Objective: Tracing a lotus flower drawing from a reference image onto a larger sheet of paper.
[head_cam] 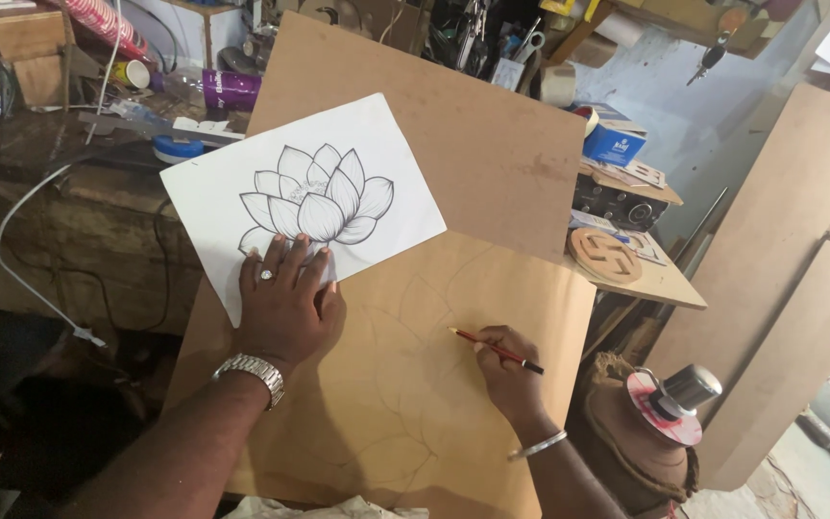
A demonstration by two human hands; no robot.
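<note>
A large brown board (501,163) lies tilted in front of me, with faint pencil petal outlines on its lower half. A white sheet (204,192) with a black line drawing of a lotus flower rests on the board's upper left. My left hand (285,303), with a ring and a metal wristwatch, presses flat on the sheet's lower edge. My right hand (506,370), wearing a silver bangle, holds a red pencil (497,350) whose tip touches the board near the drawn lines.
A cluttered wooden workbench (69,192) with a white cable stands at left. At right sit a small table (670,284) with a round carved wooden piece (605,255), a tool with a red-and-white disc (670,404), and leaning boards (780,259).
</note>
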